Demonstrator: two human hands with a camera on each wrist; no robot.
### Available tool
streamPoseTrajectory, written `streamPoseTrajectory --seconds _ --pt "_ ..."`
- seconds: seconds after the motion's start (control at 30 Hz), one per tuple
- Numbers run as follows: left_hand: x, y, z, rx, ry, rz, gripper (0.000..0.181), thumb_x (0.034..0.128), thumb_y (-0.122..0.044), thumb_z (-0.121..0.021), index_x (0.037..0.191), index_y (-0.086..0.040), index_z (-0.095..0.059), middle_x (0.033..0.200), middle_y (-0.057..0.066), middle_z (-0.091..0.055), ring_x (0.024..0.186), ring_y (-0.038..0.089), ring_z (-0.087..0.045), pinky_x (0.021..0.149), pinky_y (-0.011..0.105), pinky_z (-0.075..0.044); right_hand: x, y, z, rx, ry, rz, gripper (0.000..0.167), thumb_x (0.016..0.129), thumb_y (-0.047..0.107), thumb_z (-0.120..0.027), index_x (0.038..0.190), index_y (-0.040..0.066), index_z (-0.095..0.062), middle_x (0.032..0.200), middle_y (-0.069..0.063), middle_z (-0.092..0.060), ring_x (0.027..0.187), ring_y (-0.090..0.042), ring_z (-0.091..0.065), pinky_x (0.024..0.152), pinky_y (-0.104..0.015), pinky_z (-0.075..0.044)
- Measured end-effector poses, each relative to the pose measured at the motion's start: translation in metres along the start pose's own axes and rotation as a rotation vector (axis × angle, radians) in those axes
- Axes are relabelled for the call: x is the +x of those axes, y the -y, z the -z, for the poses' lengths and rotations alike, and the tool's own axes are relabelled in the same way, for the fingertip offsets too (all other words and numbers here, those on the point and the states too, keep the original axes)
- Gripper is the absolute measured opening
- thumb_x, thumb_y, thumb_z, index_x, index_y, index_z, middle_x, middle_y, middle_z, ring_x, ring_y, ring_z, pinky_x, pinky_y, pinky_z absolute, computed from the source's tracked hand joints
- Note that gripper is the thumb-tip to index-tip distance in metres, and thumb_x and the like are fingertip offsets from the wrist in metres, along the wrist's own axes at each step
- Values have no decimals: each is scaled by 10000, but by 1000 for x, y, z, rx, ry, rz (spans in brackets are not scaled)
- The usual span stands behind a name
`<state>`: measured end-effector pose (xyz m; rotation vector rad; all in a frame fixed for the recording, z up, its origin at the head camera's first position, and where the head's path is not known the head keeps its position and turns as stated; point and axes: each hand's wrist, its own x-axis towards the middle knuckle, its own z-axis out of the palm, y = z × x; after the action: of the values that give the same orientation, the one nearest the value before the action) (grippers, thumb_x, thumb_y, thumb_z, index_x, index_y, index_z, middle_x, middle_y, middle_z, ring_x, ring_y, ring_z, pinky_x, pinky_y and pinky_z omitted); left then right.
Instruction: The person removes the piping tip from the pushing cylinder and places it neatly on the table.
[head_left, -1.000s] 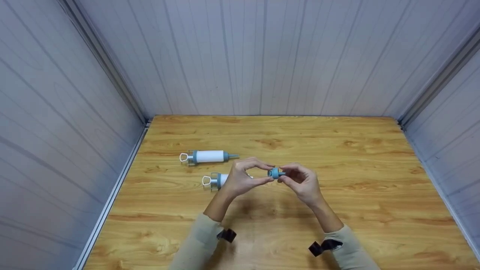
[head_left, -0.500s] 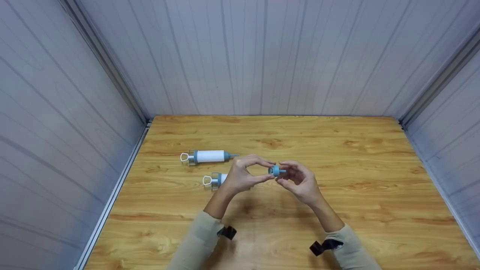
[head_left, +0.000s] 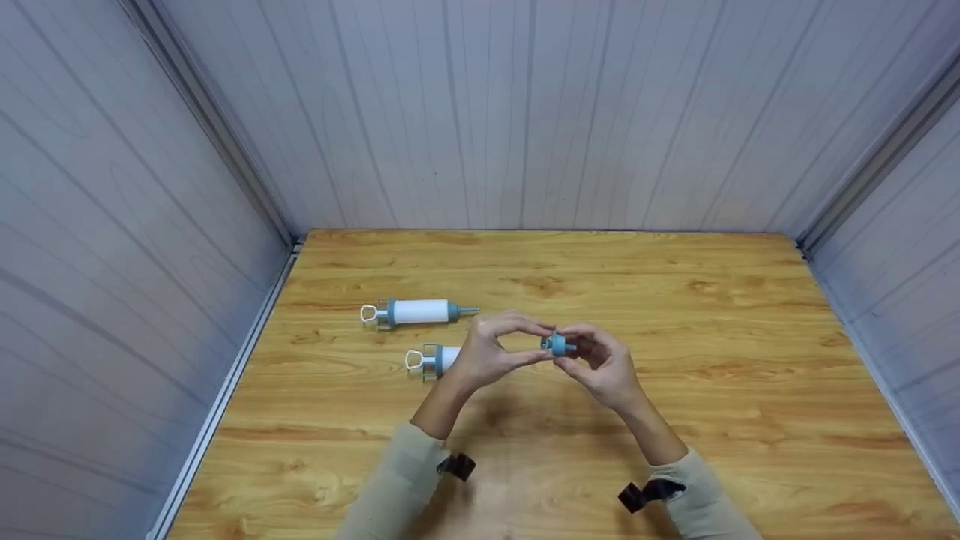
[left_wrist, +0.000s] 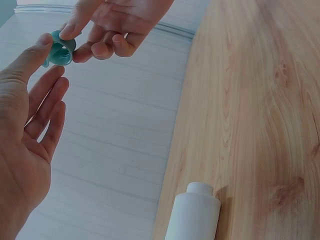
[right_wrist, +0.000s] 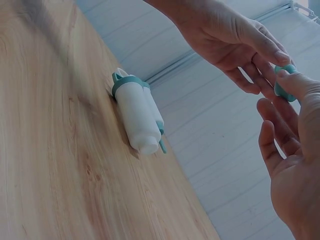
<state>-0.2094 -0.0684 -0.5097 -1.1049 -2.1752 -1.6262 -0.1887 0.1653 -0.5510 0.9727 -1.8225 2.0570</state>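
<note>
we see a wood-grained tabletop [head_left: 712, 337] bounded on three sides by pale, streaked panels: back wall [head_left: 487, 112], left wall [head_left: 112, 262] and right wall [head_left: 911, 225]. grey strips [head_left: 219, 127] line both far corners; we note a soft sheen on the wood's near part.

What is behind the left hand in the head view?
Behind the left hand lies the nearer syringe: its white handle, teal collar and a little barrel show. The hand covers most of the rest there; the left wrist view shows its white neck.

Blue cap [head_left: 557, 344] slightly farther right
</note>
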Motion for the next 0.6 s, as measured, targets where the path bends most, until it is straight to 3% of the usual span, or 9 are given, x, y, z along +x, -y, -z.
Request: streamPoseTrajectory --seconds 0.6 --pt "-6 3 1 39 -27 4 216 899 -96 -948 1091 -34 -870 1049 140 -843 1025 297 -812 1003 366 -664 2 5 4 -41 -8 -11 393 889 -291 -698 1271 -250 -613 1219 107 -786 1064 -28 -766 902 -181 -633"
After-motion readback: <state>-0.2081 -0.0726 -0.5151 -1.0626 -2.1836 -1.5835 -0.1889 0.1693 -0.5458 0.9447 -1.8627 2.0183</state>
